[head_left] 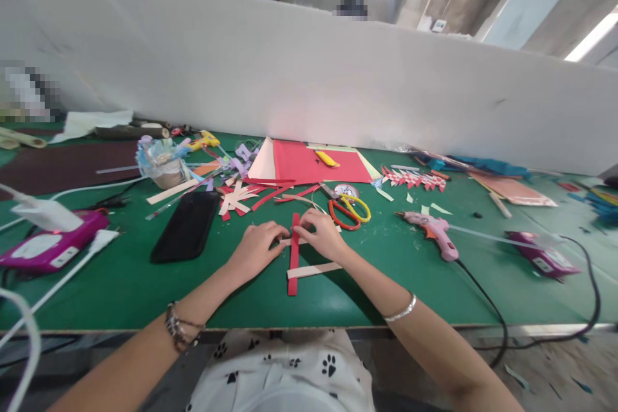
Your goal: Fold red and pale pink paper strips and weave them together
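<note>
A red paper strip (293,261) lies lengthwise in front of me on the green table. Across its lower part rests a pale paper strip (316,270), reaching to the right under my wrist. A second pale strip crosses higher up, between my hands, mostly hidden by fingers. My left hand (258,246) pinches this upper strip just left of the red one. On the other side, my right hand (319,235) has thumb and forefinger closed at the upper part of the red strip. Scissors (350,209) with red and yellow handles lie just beyond my right hand.
Left of my hands lies a black phone (186,226). A pink glue gun (432,230) with a trailing cord is at right. Woven strips (415,179), red sheets (309,161) and a yellow cutter (327,158) lie farther back, before a white partition (309,77).
</note>
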{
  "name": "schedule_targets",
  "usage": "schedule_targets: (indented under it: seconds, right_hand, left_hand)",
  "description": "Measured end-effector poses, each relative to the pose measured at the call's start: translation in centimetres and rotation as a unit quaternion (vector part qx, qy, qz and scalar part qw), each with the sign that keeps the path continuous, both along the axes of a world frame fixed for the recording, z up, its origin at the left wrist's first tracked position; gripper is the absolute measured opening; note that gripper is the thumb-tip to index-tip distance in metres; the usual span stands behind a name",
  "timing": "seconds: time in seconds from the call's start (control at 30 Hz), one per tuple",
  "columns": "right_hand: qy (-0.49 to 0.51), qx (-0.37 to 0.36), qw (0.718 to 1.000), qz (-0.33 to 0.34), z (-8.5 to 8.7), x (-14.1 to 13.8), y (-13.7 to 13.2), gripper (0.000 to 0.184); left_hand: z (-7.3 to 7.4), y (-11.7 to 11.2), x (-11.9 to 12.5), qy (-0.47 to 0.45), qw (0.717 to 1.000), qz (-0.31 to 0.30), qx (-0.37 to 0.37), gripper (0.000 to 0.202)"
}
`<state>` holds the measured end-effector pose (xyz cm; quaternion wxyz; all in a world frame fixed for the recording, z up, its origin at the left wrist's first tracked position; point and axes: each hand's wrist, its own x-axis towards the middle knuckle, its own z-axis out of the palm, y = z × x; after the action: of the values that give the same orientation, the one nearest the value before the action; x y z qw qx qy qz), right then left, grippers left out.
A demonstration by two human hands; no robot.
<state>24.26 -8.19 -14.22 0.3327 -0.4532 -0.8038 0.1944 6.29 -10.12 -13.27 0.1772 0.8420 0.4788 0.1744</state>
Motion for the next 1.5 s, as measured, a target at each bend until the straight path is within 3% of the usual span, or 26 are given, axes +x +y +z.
schedule_targets:
  seconds: [0.23, 0.4, 0.5, 0.6, 0.73, 1.03, 1.23, 1.33, 1.5]
  right_hand:
    - [-0.074, -0.007, 0.997, -0.016, -0.3, -0.8, 0.3, 0.012]
    - [-0.093, 0.017, 0.994, -0.049, 0.9, 0.8, -0.3, 0.016]
    - [-0.135, 0.047, 0.989, -0.021, 1.5, 2.3, -0.9, 0.013]
    - [-0.185, 0.051, 0.981, 0.035, 1.3, 3.5, -1.1, 0.016]
    - [-0.217, 0.049, 0.973, 0.061, 0.3, 3.9, -1.0, 0.017]
    - [-0.212, 0.012, 0.977, -0.009, 0.7, 3.2, -1.2, 0.019]
    - [-0.26, 0.04, 0.963, -0.06, 0.6, 2.7, -1.7, 0.008]
    - [-0.231, 0.004, 0.971, -0.06, 0.8, 2.5, -1.8, 0.011]
    - [-0.21, -0.086, 0.972, -0.066, 1.4, 1.8, -1.6, 0.033]
  left_hand:
    - [-0.6, 0.6, 0.3, -0.061, 0.997, 0.018, -0.036, 0.019]
    - [-0.4, 0.2, 0.1, -0.057, 0.996, 0.039, 0.059, 0.027]
    - [0.0, -0.7, 0.1, -0.029, 0.995, -0.02, 0.091, 0.039]
    - [-0.2, -1.7, 0.2, 0.061, 0.99, -0.109, 0.059, 0.06]
    - [-0.9, -2.3, 0.4, 0.148, 0.982, -0.117, 0.008, 0.078]
    - [-1.1, -2.1, 0.4, 0.162, 0.98, -0.112, 0.016, 0.077]
    - [-0.6, -2.3, 0.7, 0.178, 0.979, -0.097, -0.01, 0.08]
    - [-0.6, -2.3, 0.8, 0.184, 0.978, -0.096, -0.014, 0.08]
    - [-1.1, -2.3, 0.5, 0.175, 0.98, -0.095, 0.013, 0.078]
